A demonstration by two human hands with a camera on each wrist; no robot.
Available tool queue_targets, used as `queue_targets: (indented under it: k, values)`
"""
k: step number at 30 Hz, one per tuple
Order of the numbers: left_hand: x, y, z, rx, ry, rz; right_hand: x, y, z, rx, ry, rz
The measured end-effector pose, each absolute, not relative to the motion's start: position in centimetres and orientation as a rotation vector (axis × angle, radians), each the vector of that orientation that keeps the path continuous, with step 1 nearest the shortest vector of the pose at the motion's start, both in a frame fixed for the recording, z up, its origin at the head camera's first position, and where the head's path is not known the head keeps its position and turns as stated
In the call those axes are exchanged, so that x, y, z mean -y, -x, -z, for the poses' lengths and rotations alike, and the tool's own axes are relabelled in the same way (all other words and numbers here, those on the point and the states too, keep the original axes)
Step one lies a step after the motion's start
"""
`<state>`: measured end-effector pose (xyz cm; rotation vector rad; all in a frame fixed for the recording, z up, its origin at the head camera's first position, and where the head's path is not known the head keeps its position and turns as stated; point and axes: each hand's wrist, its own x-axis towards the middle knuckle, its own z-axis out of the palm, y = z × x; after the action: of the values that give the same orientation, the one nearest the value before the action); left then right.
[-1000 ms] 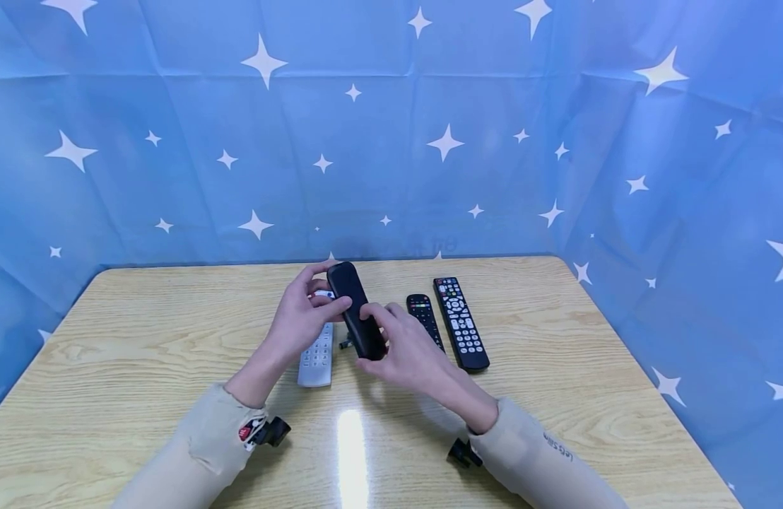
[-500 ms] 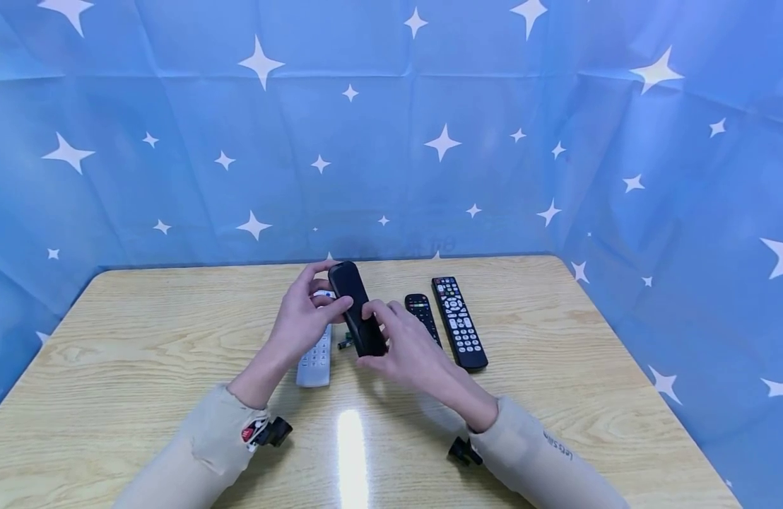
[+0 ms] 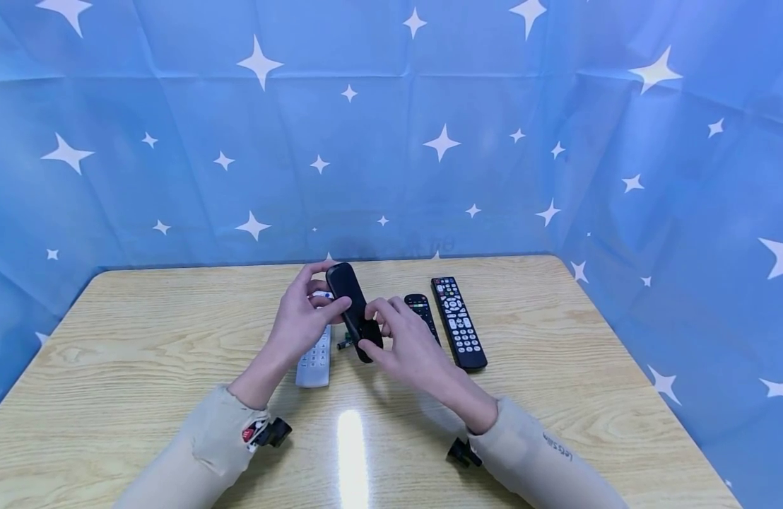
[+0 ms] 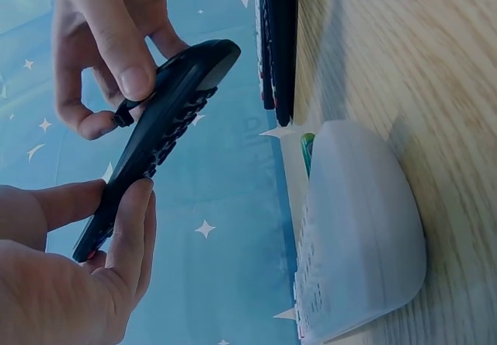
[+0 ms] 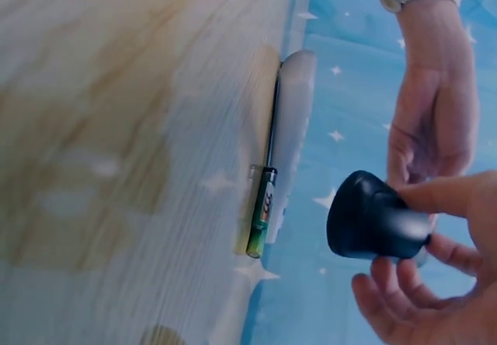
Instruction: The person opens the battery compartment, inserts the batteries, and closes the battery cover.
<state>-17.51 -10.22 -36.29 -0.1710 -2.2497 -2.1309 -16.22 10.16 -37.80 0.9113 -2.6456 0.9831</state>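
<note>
My left hand [image 3: 302, 311] holds a black remote control [image 3: 345, 284] by its far end, thumb on the back and fingers beneath. Its plain back faces up, while its buttons face down in the left wrist view. My right hand [image 3: 405, 343] is at the near end, where thumb and finger pinch the black battery cover [image 4: 123, 116], which juts up from the back. Below the held remote lies a white remote control [image 3: 314, 364], partly hidden by the left hand. Beside it is a green-and-black battery [image 5: 262, 213] on the table.
To the right lie a small black remote [image 3: 420, 308], partly behind the right hand, and a longer black remote [image 3: 458, 322] with white buttons. The wooden table [image 3: 175, 332] ends at a blue curtain [image 3: 379, 162] with white stars.
The right thumb and fingers have shifted at the remote's near end, and the battery cover now stands away from the back. The left hand stays nearly in place.
</note>
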Motion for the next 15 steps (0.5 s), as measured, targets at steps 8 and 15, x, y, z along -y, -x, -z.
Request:
queue_targets:
  k: [8,15]
  values:
    - [10.37,17.74,36.57,2.272,0.111,2.107,-10.04,16.27,37.85,2.604,-0.903,-1.056]
    - [10.51,17.87,36.73,2.291,0.102,2.082,-10.00,16.49,37.95,2.564,-0.904,-1.135]
